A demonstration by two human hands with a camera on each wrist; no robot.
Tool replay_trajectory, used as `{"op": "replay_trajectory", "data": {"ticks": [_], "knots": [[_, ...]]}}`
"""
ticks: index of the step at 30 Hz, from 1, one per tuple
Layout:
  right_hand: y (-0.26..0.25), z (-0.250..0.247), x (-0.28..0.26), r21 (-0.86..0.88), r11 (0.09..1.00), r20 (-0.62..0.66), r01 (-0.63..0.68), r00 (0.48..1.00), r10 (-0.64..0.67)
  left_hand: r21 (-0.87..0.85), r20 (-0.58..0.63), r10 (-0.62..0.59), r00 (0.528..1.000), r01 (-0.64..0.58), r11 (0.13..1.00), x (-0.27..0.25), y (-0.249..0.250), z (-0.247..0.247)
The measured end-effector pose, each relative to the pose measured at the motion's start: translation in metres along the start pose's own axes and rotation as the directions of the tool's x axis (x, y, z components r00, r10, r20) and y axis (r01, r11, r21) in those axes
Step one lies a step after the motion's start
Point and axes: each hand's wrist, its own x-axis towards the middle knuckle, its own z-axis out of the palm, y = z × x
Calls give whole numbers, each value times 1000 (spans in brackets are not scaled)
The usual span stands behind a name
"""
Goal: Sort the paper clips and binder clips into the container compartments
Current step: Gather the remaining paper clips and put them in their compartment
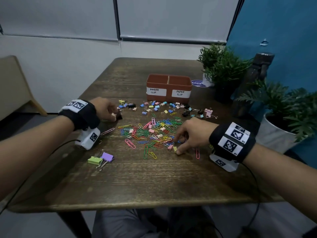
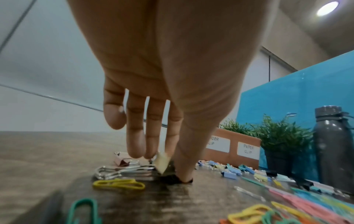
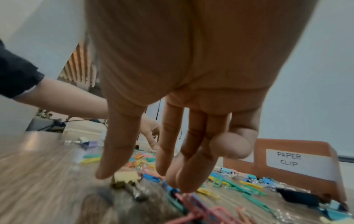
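A brown two-compartment container (image 1: 169, 100) stands at the table's far middle, labelled BINDER CLIP on the left and PAPER CLIP on the right. Small binder clips (image 1: 155, 107) lie scattered in front of it. Nearer me is a heap of coloured paper clips (image 1: 154, 133). My left hand (image 1: 115, 115) is at the heap's left. Its thumb and index finger pinch a pale binder clip (image 2: 162, 162), and the thumb tip rests on a black clip (image 2: 170, 179). My right hand (image 1: 177, 145) hovers over the heap's right edge with its fingers pointing down. Its thumb touches a small yellow binder clip (image 3: 126, 177).
A green and a purple large binder clip (image 1: 100, 159) lie at the near left. Potted plants (image 1: 221, 66) and a dark bottle (image 1: 253, 83) crowd the table's right side. A pink paper clip (image 1: 197, 152) lies by my right wrist. A beige chair (image 1: 13, 86) stands off to the left.
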Motion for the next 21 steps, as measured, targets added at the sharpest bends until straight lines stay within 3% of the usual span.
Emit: {"op": "replay_trajectory", "data": {"ticks": [2,4,6,8,10,14,16,18,21], "knots": [[0,4,4,-15,1000,14,-10,1000,10,59,-48,69,996,-66,996,-5,7,3],[2,5,6,0,1000,15,-8,1000,8,29,-76,211,975,-209,977,-18,23,1],[1,5,6,17,1000,26,1,1000,-1,-69,-7,347,938,-346,936,-40,44,-4],[0,5,4,29,1000,42,7,999,-9,-128,140,408,902,-392,911,-63,59,-6],[-1,6,1,38,999,46,15,999,-16,-148,242,408,880,-382,912,-78,56,-5],[-5,5,-1,55,997,23,50,998,-52,-178,344,301,889,-253,951,-102,19,-12],[-6,5,-1,58,996,11,65,998,-66,-180,403,277,872,-221,958,-114,1,-13],[-7,5,0,46,996,10,79,997,-79,-154,426,275,862,-231,961,-123,-9,-9],[-12,2,5,33,995,13,89,996,-89,-103,363,350,864,-336,936,-127,-15,5]]}}
